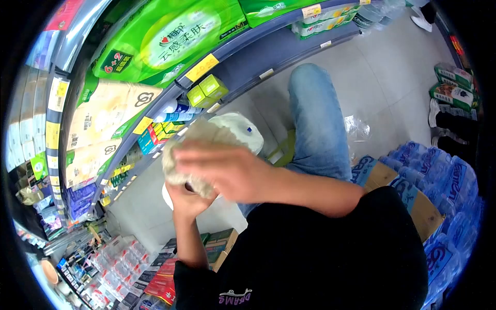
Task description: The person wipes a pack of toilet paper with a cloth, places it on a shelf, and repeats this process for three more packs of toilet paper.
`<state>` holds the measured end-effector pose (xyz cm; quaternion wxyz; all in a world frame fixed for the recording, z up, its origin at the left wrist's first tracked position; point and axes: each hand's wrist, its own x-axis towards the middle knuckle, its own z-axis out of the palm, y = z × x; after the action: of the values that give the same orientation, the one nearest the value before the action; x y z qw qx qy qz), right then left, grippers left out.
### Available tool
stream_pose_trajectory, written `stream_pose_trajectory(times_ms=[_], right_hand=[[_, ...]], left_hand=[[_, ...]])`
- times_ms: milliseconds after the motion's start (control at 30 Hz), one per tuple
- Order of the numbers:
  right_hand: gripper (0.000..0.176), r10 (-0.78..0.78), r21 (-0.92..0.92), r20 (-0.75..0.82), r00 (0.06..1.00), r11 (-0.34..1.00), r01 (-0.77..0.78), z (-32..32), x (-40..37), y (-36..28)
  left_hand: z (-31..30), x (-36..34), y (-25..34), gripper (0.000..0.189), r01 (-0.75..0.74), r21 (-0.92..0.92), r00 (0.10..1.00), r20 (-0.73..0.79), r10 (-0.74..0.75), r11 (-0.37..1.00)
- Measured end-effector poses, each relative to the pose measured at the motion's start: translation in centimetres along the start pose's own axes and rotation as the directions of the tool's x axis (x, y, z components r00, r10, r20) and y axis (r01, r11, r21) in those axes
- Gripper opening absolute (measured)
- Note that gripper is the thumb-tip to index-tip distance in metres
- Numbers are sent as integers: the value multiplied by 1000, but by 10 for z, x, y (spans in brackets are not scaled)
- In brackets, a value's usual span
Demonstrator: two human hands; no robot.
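Observation:
A crumpled beige-grey cloth (pixel 209 133) is bunched up in front of me. My right hand (pixel 222 168), smeared by motion, presses on the cloth with its fingers laid across it. Just below, my left hand (pixel 192 200) is closed beneath the cloth. Something dark shows at its grip, but the cloth and my right hand hide what it is. Behind the cloth, close to my knee, is a white rounded thing with a small blue mark (pixel 249 129); it may be a bag or a container.
Shelves along the left hold green tissue packs (pixel 178 39), beige paper packs (pixel 106 111) and small yellow-green boxes (pixel 207 90). Blue-wrapped bottle packs (pixel 439 175) are stacked at my right. Bottle packs (pixel 120 263) stand at lower left. Another person's feet (pixel 434 112) are at far right.

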<state>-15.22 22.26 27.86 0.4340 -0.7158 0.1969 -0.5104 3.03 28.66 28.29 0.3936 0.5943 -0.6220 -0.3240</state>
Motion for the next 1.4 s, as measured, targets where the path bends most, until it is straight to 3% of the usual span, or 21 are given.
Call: stream_pose_trajectory(times_ms=[33,100,167,267,367,467,500,533,567,700,800,900,1167,1300,1400], right_hand=[[46,123,137,-42,992,984,-116,-6,-2,10],[41,289,105,-95,952,954,-280,-12,-22,54],[33,323,128,-141,936,943,-306,-5,-39,83],[33,359,-24,-174,917,929,-368,-11,-53,126],[34,736,-36,-70,673,672,-739,-23,-91,175],[32,759,203,-186,624,651,-732,-44,-75,139],[33,805,401,-176,566,584,-706,-50,-70,141],[34,774,465,-206,599,616,-636,-58,-70,150],[34,834,660,-138,534,480,-578,-70,-53,127],[35,826,687,-97,556,459,-563,-93,-40,108],[37,813,681,-125,569,487,-547,-96,-23,75],[40,772,610,-182,609,574,-546,-89,-20,56],[38,814,648,-191,549,525,-552,-83,-56,70],[37,837,632,-208,506,510,-584,-76,-52,64],[36,820,568,-199,537,543,-618,-76,-47,67]], left_hand=[[-2,2,3,89,-51,123,999,1,51,991],[-3,4,6,86,-156,359,987,24,159,920],[3,3,1,88,-169,397,985,33,170,902],[-1,2,8,88,-143,441,990,42,138,886],[-3,16,16,87,-162,407,987,54,153,899],[-24,16,20,90,-161,337,986,8,168,928],[-29,15,19,91,-152,278,986,-23,164,949],[-33,12,18,91,-144,217,985,-58,160,965],[-36,9,17,92,-139,154,984,-93,155,978],[-27,0,22,106,-189,-119,955,-255,154,975],[-23,-17,-19,119,-220,-195,928,-344,143,956],[-4,-28,-45,124,-150,-286,952,-299,60,946],[18,-53,-56,137,148,-272,989,27,-147,951],[20,-52,-62,142,101,-337,993,-22,-115,936],[22,-49,-64,141,41,-374,992,-95,-82,927]])
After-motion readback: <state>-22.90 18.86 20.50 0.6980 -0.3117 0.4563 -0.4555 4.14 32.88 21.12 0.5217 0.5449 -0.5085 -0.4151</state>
